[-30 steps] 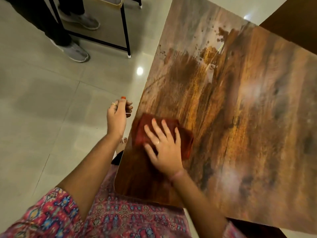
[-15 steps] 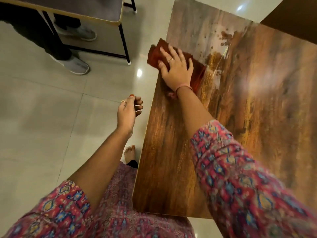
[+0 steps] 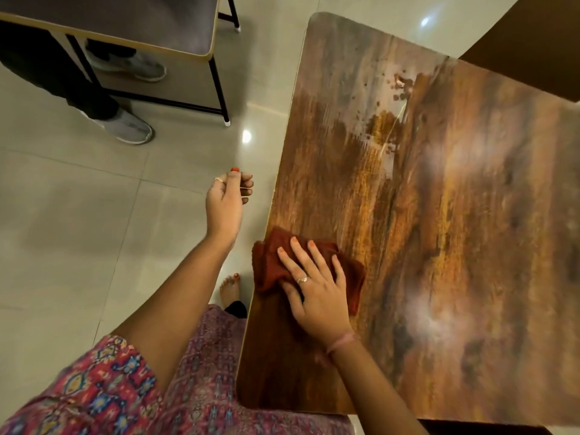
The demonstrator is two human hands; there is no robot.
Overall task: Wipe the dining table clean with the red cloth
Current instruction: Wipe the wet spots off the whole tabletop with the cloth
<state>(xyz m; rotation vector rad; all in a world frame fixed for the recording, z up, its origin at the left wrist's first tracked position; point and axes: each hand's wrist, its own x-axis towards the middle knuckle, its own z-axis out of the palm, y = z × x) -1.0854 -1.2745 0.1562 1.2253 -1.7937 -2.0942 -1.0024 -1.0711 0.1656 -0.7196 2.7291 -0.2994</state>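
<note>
The wooden dining table [image 3: 455, 246] fills the right side of the view. A red cloth [image 3: 270, 265] lies folded on its near left edge, partly hanging over it. My right hand [image 3: 317, 290] presses flat on the cloth, fingers spread. A patch of dark wet spots and smears [image 3: 386, 127] shows on the far part of the tabletop. My left hand [image 3: 227, 199] hovers over the floor left of the table, fingers loosely curled, holding nothing.
A smaller table with black metal legs [image 3: 216, 73] stands at the far left. Another person's legs and grey shoes [image 3: 128, 125] are beside it. My bare foot [image 3: 230, 287] is on the tiled floor near the table edge. A dark wooden piece [image 3: 533, 51] sits at the top right.
My right hand has drawn the cloth back from the far left part of the table to the near left edge. The left hand stayed beside the table.
</note>
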